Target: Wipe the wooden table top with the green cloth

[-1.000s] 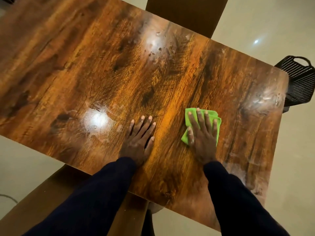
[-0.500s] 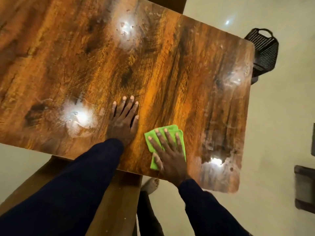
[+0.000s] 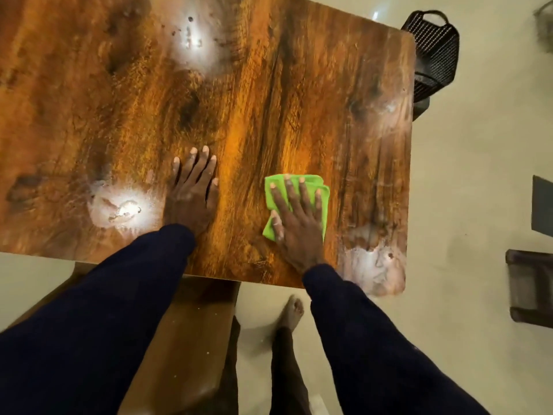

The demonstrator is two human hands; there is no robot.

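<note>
The green cloth (image 3: 325, 205) is seen folded into a pad on the wooden desk (image 3: 299, 100), close to its near edge and toward its right end. It is pressed flat under the right hand (image 3: 294, 223), whose grip is spread, four fingers fanned across the cloth and the thumb laid along its left edge. The left hand (image 3: 191, 199) is laid palm down on bare wood, well apart from the cloth, its grip flat with the fingers straight and only slightly parted. Both arms are covered by dark navy sleeves (image 3: 374, 339).

Bright glare patches with whitish smears are seen on the glossy top: one just left of the left hand (image 3: 119, 208), one at the far side (image 3: 191, 40), and one at the near right corner (image 3: 377, 268), just right of the cloth.

A brown chair (image 3: 194, 339) is pushed in below the near edge and is partly hidden by the left arm. A bare foot (image 3: 291, 313) is seen on the pale floor (image 3: 463, 205) beside it. A black mesh basket (image 3: 434, 49) is partly tucked behind the far right corner of the desk. Dark furniture (image 3: 529, 289) is cut off by the right border.
</note>
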